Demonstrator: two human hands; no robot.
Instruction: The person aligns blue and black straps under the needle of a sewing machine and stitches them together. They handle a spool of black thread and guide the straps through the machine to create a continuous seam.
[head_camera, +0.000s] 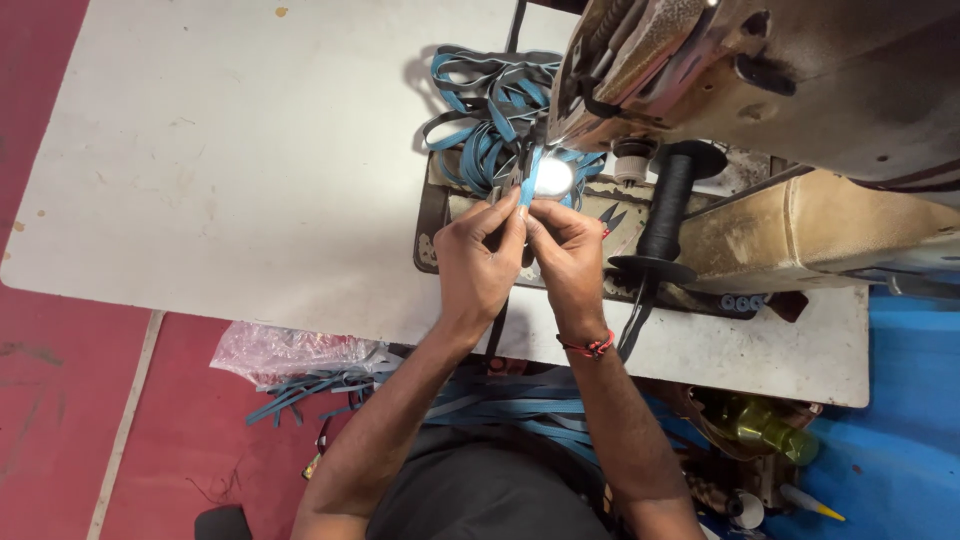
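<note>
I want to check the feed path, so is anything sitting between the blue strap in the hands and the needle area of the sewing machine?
Nothing visible does. Both the left hand and right hand already pinch the blue strap right at the lit needle area of the sewing machine. The pile of sewn straps lies behind it; the thread snips lie to the right.

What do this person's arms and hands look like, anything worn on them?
Both forearms are bare, no sleeves or gloves. The right hand has a red thread band at the wrist. The left hand wears nothing visible.
</note>
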